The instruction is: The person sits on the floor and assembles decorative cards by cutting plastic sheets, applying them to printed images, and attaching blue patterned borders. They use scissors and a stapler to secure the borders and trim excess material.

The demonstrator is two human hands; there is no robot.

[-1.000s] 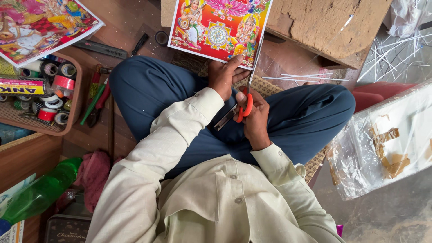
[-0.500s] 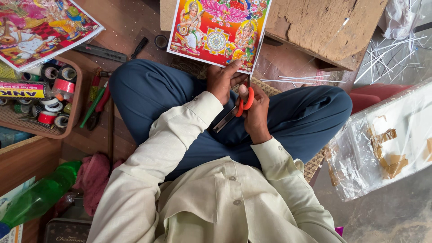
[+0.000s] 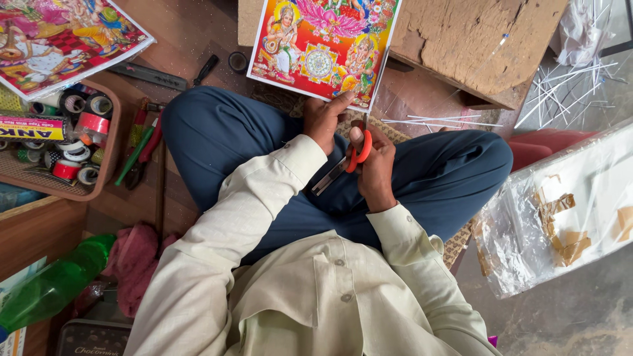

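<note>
— Looking down, we see our left hand (image 3: 324, 120) pinching the lower edge of the colourful printed picture (image 3: 323, 49), fingers closed on it, sheet held up over our crossed legs.

— And the right hand (image 3: 373, 168)?

— We have it wrapped through the orange-handled scissors (image 3: 349, 160), thumb in one loop, fingers curled shut round the other. Blades run down-left toward our left sleeve; we can't tell how far apart they are. The scissors sit just below the picture's bottom right corner, near it.

— What do we note around that?

— Left side: a brown tray (image 3: 105, 173) full of tape rolls (image 3: 92, 122), another printed picture (image 3: 62, 36) above it, a green bottle (image 3: 49, 290) lower left beside a pink cloth (image 3: 135, 260). Wooden block (image 3: 475, 46) behind the held picture, thin white sticks (image 3: 567, 82) top right, clear plastic bag (image 3: 560, 211) on the right.
</note>
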